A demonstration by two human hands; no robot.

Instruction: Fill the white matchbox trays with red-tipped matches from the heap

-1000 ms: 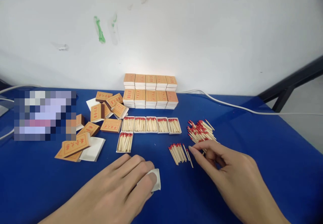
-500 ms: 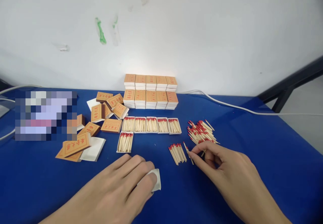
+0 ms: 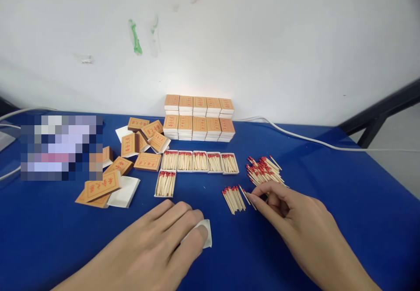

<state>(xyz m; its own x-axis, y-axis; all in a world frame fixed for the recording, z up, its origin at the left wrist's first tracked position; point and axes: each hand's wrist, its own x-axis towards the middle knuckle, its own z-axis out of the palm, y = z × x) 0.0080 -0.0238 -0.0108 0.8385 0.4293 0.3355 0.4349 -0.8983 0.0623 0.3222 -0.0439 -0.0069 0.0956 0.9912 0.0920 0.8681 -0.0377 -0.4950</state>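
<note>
My left hand (image 3: 154, 243) is curled over a small white matchbox tray (image 3: 207, 234), which it grips at the front of the table. Only one end of that tray shows past the thumb and fingers. Thumb and forefinger of my right hand (image 3: 288, 221) are closed in a pinch on a red-tipped match (image 3: 243, 192). Just left of this pinch, a small group of matches (image 3: 233, 199) lies side by side, heads away from me. Behind the right hand is a loose pile of matches (image 3: 265, 170), partly covered by the fingers.
Several white trays filled with matches (image 3: 200, 161) stand in a row, with one filled tray (image 3: 165, 184) in front. Orange matchboxes (image 3: 199, 124) are stacked by the wall. Matchbox sleeves (image 3: 102, 186) lie scattered at left, near a blurred object (image 3: 59, 146). A white cable (image 3: 302, 139) crosses the back right.
The pinched match has come slightly closer to the small group of matches. My left hand keeps its grip on the tray. The whole view has shifted a little.
</note>
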